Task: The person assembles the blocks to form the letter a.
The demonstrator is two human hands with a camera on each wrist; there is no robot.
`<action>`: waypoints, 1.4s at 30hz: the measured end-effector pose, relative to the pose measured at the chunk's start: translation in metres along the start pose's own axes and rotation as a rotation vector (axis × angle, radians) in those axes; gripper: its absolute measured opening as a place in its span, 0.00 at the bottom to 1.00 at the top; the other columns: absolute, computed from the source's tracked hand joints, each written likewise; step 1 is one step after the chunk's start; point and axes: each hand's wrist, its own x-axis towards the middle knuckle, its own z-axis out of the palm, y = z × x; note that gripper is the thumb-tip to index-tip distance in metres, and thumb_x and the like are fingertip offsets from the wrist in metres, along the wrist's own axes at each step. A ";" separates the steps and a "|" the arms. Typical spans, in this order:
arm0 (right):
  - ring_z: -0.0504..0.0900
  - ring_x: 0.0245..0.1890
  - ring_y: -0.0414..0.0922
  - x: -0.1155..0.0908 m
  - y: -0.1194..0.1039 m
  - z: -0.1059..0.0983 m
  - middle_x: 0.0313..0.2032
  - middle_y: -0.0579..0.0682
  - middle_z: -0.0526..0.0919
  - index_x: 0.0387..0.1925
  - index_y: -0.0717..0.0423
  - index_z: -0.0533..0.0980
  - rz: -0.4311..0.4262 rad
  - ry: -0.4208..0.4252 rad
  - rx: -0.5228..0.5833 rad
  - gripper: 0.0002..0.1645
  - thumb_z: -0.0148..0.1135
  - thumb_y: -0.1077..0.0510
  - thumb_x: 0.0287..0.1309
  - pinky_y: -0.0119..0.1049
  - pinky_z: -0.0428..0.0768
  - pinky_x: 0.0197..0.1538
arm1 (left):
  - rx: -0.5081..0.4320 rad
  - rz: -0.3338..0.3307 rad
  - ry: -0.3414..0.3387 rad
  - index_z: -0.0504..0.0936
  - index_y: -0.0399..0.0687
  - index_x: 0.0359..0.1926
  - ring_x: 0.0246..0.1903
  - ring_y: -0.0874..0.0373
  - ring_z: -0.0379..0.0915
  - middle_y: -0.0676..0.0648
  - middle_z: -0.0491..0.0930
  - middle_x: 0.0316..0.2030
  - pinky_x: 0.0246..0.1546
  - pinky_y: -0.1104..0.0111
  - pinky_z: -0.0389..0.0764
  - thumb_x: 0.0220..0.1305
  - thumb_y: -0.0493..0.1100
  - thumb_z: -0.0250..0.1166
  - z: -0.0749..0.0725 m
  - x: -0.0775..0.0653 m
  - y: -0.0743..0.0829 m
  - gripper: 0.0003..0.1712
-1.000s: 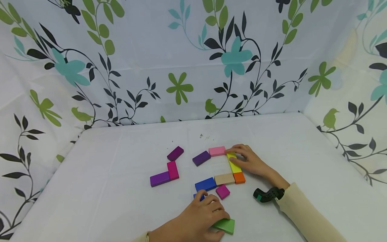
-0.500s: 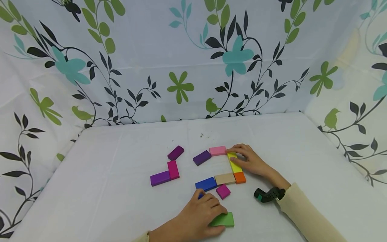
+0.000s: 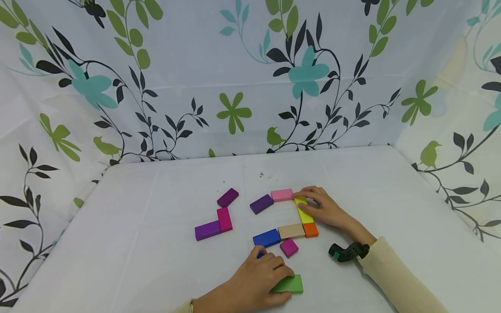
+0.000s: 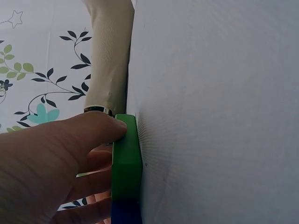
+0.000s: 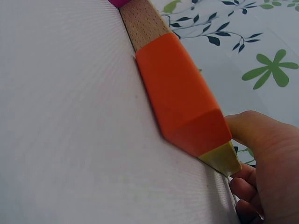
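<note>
My left hand [image 3: 254, 278] pinches a green block [image 3: 291, 284] between thumb and fingers near the table's front. Its index finger reaches onto a small blue block, mostly hidden beneath the hand. In the left wrist view the green block [image 4: 126, 158] meets a dark blue one [image 4: 126, 213] end to end. My right hand [image 3: 326, 211] holds a yellow block [image 3: 304, 213] between thumb and fingers, flat on the table. That block joins a pink block [image 3: 282, 195] at its far end and an orange block [image 3: 311, 230] at its near end.
A tan block [image 3: 291, 231] and a blue block [image 3: 267, 238] continue leftward from the orange one. A small magenta block [image 3: 288, 248] lies below them, a dark purple block [image 3: 261, 204] beside the pink. Further left are purple [image 3: 208, 231], crimson [image 3: 225, 219] and plum [image 3: 228, 197] blocks.
Over the first half second, my left hand turned the green block level and shifted it slightly away from the front edge. Since then it is still. My right hand stays on the yellow block.
</note>
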 end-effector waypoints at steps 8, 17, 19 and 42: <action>0.65 0.61 0.57 -0.001 0.000 0.000 0.57 0.56 0.74 0.58 0.49 0.78 -0.005 0.009 0.006 0.20 0.60 0.56 0.65 0.64 0.66 0.60 | -0.020 -0.008 0.006 0.81 0.60 0.49 0.42 0.69 0.71 0.61 0.78 0.40 0.50 0.62 0.70 0.69 0.61 0.55 -0.001 0.001 0.000 0.18; 0.65 0.61 0.58 -0.001 -0.001 0.000 0.58 0.57 0.73 0.58 0.49 0.78 0.002 -0.004 0.010 0.20 0.60 0.55 0.65 0.64 0.65 0.60 | -0.006 -0.018 0.126 0.82 0.58 0.47 0.46 0.65 0.75 0.60 0.80 0.41 0.50 0.62 0.71 0.69 0.56 0.58 -0.002 0.003 -0.002 0.14; 0.65 0.61 0.58 0.000 -0.001 0.000 0.58 0.57 0.73 0.58 0.49 0.78 0.001 -0.004 0.007 0.20 0.60 0.55 0.65 0.64 0.65 0.60 | -0.001 -0.025 0.151 0.83 0.58 0.46 0.46 0.65 0.75 0.60 0.80 0.41 0.51 0.62 0.71 0.68 0.55 0.59 -0.003 0.003 -0.004 0.13; 0.65 0.61 0.58 -0.001 0.001 0.001 0.57 0.57 0.73 0.58 0.49 0.78 -0.004 0.003 -0.005 0.20 0.60 0.55 0.65 0.64 0.66 0.60 | 0.071 -0.228 0.228 0.85 0.56 0.42 0.43 0.63 0.77 0.58 0.82 0.38 0.48 0.59 0.75 0.61 0.50 0.67 -0.019 -0.014 -0.044 0.10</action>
